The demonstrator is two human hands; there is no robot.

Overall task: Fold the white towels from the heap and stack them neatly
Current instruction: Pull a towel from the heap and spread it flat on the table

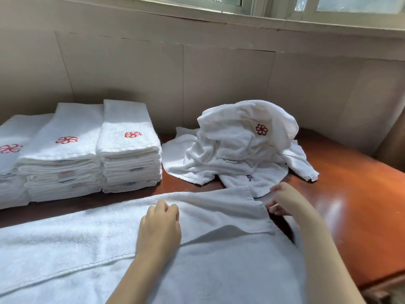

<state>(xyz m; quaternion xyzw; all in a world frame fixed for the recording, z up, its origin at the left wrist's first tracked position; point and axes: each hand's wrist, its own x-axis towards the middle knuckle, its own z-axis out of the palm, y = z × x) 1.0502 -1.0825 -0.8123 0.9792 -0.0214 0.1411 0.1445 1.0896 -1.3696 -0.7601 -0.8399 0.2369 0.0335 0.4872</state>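
A white towel (87,242) lies spread across the near part of the table. My left hand (161,224) pinches its far edge near the middle, fingers curled into the cloth. My right hand (285,202) pinches the towel's far right corner. Behind my hands sits a crumpled heap of white towels (236,148) with a dark red flower logo on top. At the left stand three stacks of folded towels (129,150) with red logos facing up.
The red-brown wooden table (350,194) shows bare wood at the right, up to its front right edge. A beige panelled wall runs behind the table, with a window sill above it.
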